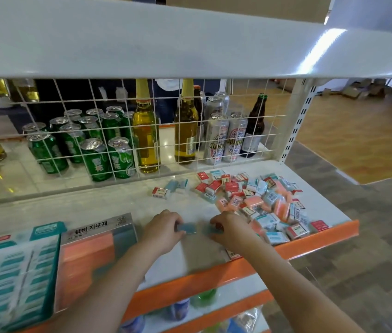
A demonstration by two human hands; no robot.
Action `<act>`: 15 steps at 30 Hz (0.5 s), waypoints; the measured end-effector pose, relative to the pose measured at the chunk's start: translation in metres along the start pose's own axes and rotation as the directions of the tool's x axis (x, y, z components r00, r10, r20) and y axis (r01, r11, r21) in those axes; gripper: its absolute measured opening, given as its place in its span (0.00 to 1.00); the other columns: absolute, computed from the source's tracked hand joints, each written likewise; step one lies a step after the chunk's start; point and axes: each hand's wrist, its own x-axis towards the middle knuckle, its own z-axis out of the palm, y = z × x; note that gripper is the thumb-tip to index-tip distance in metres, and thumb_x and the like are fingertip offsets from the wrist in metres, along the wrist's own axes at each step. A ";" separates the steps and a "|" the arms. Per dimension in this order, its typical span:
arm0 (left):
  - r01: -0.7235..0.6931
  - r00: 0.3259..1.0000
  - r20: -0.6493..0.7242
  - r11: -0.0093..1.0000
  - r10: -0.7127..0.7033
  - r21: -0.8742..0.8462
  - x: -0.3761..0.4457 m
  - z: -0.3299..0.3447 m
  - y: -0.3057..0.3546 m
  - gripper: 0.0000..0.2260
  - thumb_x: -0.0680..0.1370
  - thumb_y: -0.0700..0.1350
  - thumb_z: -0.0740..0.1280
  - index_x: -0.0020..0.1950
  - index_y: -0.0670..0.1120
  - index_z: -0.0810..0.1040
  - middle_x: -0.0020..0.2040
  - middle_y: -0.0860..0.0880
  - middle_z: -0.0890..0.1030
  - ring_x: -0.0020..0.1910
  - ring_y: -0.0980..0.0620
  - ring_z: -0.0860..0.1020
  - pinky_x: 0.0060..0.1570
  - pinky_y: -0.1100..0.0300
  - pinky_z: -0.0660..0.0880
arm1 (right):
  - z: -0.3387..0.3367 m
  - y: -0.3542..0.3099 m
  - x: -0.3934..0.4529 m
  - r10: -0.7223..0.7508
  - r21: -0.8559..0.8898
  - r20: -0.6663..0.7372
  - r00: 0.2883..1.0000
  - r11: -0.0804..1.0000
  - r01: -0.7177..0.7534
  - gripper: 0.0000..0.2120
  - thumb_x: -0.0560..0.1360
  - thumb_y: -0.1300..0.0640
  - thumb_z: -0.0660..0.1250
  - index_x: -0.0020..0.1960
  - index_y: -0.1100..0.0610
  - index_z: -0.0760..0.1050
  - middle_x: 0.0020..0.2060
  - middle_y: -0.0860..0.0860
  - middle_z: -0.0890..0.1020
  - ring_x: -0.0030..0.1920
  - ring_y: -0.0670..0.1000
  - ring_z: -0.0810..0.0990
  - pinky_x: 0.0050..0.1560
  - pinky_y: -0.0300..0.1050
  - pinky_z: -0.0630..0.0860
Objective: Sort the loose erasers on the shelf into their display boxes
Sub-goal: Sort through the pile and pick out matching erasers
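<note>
- Left hand (163,228), at centre frame, lies palm-down on the white shelf (108,205), its fingers curled round a blue eraser (187,228) that it grips at its left end
- Right hand (228,228), just right of it, has its fingers bent over a second blue eraser (210,230), which is blurred; it appears to pinch it, and the two erasers lie close together between the hands
- At the lower left of the frame stands a teal-and-white display box (19,272) filled with rows of teal erasers
- Just right of it is a display box with a silver header card (98,230), one compartment packed with orange-pink erasers, the other greyish-blue
- Three loose erasers (169,187) lie apart near the wire grid (122,131), above the hands
- A heap of loose erasers (259,203), red, teal, white and pink, covers the right end of the shelf, touching the right hand's wrist side
- Behind the grid stand green cans (96,157), amber bottles (145,135) and silver cans (216,138)
- An orange edge strip (310,243) runs along the shelf front
</note>
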 end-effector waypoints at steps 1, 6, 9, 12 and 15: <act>0.011 1.000 -0.007 1.000 -0.011 -0.018 0.000 0.001 0.001 0.09 0.75 0.47 0.68 0.54 0.48 0.76 0.51 0.50 0.74 0.50 0.51 0.75 0.52 0.58 0.72 | 0.000 -0.001 0.000 -0.002 0.018 0.009 1.000 1.000 0.001 0.19 0.77 0.55 0.61 0.68 0.53 0.69 0.61 0.53 0.75 0.58 0.53 0.75 0.56 0.41 0.71; 0.056 0.997 -0.046 0.990 -0.063 -0.130 -0.004 0.001 0.001 0.08 0.73 0.42 0.68 0.52 0.47 0.75 0.47 0.51 0.77 0.49 0.49 0.77 0.49 0.58 0.72 | 0.000 -0.003 0.003 -0.003 0.058 0.012 1.000 0.998 0.002 0.16 0.75 0.58 0.64 0.63 0.52 0.72 0.57 0.55 0.71 0.49 0.54 0.75 0.44 0.39 0.68; 0.054 0.994 -0.086 0.980 -0.072 -0.193 -0.006 -0.002 0.002 0.06 0.74 0.41 0.68 0.47 0.50 0.73 0.45 0.52 0.76 0.45 0.52 0.75 0.47 0.59 0.72 | -0.002 -0.003 0.004 0.004 0.090 -0.033 0.999 0.996 -0.001 0.11 0.74 0.60 0.64 0.56 0.56 0.75 0.52 0.53 0.76 0.44 0.49 0.72 0.43 0.41 0.71; 0.046 0.990 -0.118 0.961 -0.081 -0.273 -0.008 -0.006 0.001 0.07 0.74 0.39 0.67 0.46 0.51 0.73 0.46 0.51 0.76 0.44 0.52 0.75 0.46 0.60 0.71 | -0.006 -0.002 0.003 0.016 0.174 -0.110 0.994 0.985 0.004 0.08 0.74 0.61 0.65 0.53 0.58 0.76 0.44 0.50 0.75 0.41 0.48 0.73 0.39 0.39 0.71; 0.042 0.989 -0.125 0.954 -0.082 -0.296 -0.009 -0.012 0.000 0.08 0.74 0.39 0.65 0.50 0.49 0.74 0.45 0.52 0.74 0.42 0.52 0.74 0.45 0.58 0.72 | -0.009 -0.001 0.001 0.060 0.302 -0.144 0.988 0.953 -0.014 0.08 0.74 0.59 0.66 0.53 0.57 0.75 0.41 0.50 0.76 0.38 0.48 0.74 0.34 0.35 0.70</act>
